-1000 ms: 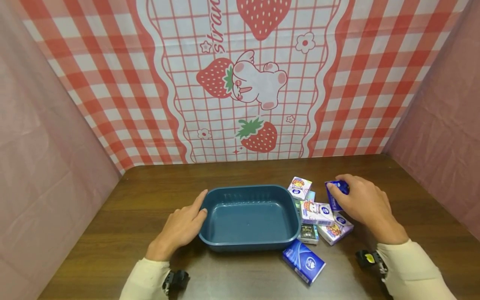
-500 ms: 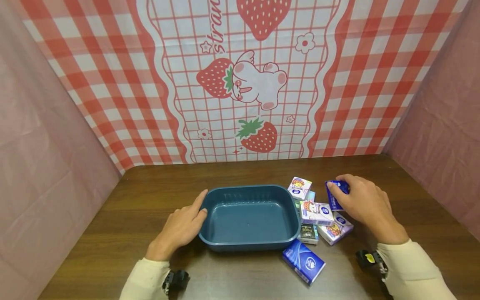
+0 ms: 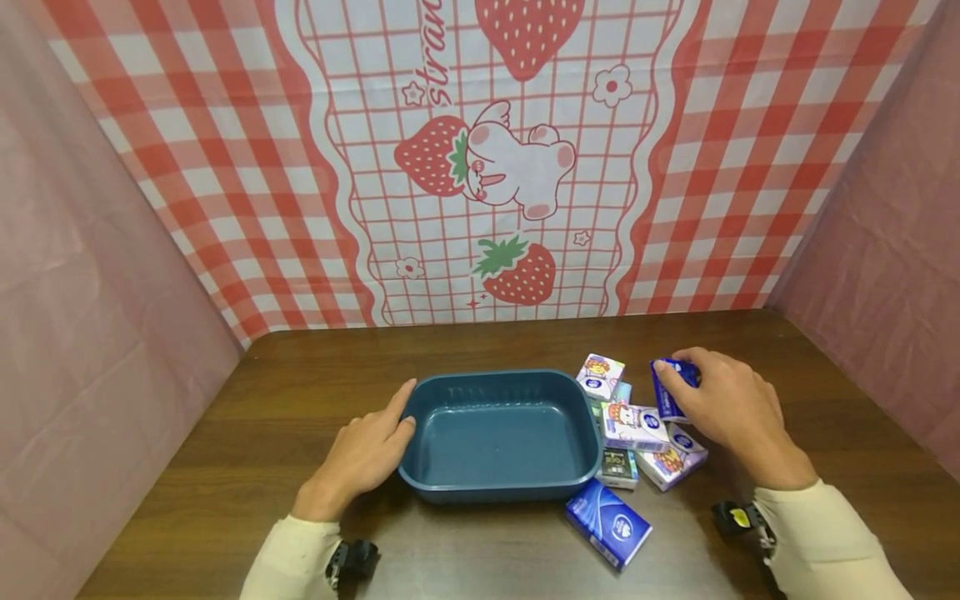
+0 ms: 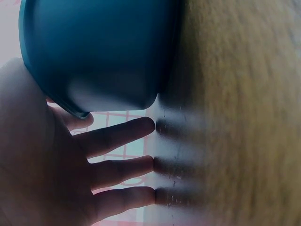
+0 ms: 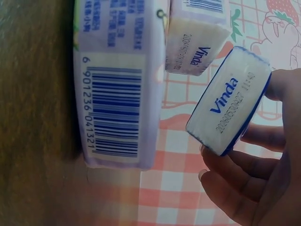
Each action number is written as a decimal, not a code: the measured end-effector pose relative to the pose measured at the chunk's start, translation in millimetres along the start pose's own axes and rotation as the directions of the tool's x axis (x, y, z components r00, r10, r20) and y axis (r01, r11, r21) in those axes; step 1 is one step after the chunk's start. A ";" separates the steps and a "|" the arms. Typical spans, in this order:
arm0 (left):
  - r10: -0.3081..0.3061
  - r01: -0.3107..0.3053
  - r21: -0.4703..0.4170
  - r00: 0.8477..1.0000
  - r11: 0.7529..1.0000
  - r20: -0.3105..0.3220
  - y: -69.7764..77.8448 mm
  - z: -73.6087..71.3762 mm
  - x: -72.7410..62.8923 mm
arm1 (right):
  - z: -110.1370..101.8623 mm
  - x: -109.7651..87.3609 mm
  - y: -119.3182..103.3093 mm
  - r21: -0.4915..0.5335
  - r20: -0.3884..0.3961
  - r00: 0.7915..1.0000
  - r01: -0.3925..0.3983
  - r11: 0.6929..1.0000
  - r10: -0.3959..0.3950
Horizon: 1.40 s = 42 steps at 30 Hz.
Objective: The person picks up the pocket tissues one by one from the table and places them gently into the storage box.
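Observation:
A dark teal plastic basin (image 3: 498,450) stands on the table with nothing in it. My left hand (image 3: 363,450) rests at its left rim; in the left wrist view the fingers (image 4: 124,169) reach straight down beside the basin wall to the tabletop. My right hand (image 3: 727,400) pinches a blue tissue packet (image 3: 667,390) between thumb and fingers. The right wrist view shows that packet's white Vinda-printed end (image 5: 230,103), tilted and clear of the table. Just left of it lie purple-white tissue packets (image 3: 633,427), some piled on others. Another blue tissue packet (image 3: 609,523) lies nearer me.
At the basin's right side sit a dark-labelled packet (image 3: 618,468) and a white cartoon packet (image 3: 600,375). A second purple packet (image 3: 672,458) is partly under the pile. A red-checked strawberry cloth (image 3: 517,167) hangs behind the wooden table (image 3: 300,375), with pink cloth on both sides.
The held blue packet tilts very slightly in my right hand. My left hand, the basin and the other packets stay where they were.

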<state>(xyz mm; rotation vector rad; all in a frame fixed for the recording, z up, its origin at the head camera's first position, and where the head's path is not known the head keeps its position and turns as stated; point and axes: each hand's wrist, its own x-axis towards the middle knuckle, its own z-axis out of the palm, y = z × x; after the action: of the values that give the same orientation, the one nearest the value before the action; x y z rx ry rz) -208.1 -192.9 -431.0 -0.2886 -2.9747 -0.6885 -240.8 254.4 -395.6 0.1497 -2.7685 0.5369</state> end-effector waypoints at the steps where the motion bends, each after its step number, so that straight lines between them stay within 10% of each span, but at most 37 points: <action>1: 0.000 0.000 0.001 1.000 1.000 -0.001 0.1 -0.1 0.0 | -0.1 0.1 -0.4 -0.001 -0.003 1.000 0.001 1.000 -0.001; 42: -0.001 0.001 -0.007 1.000 1.000 0.005 -1.3 -0.5 -0.1 | -5.0 -3.5 -24.9 -0.008 -0.056 0.995 0.082 0.997 -0.082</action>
<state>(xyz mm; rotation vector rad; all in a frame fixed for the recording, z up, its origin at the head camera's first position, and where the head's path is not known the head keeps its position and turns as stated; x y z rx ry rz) -208.2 -194.2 -431.0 -0.2903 -2.9772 -0.7001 -232.1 233.4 -383.7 0.2423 -2.6961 0.5038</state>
